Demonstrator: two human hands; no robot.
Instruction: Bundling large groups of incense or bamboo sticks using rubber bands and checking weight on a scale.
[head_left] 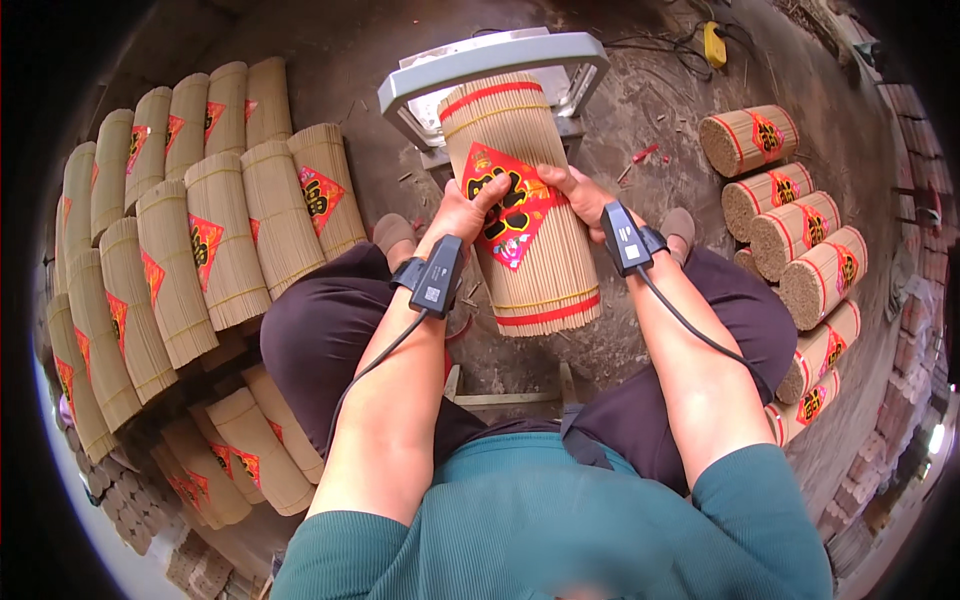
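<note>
Stick bundle point(545, 280), tan and cylindrical, was held from two sides: the left hand point(464, 212) gripped its nine o'clock side, partly over the red diamond label point(509, 243), and the right hand point(590, 202) its three o'clock side. Its twelve o'clock end was near the grey frame point(490, 63).

Over twenty bundles point(520, 212), two hands point(462, 212), two wrist devices point(437, 277), one grey frame point(490, 64)

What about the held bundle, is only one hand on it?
No, the left hand and right hand both grip the bundle.
</note>
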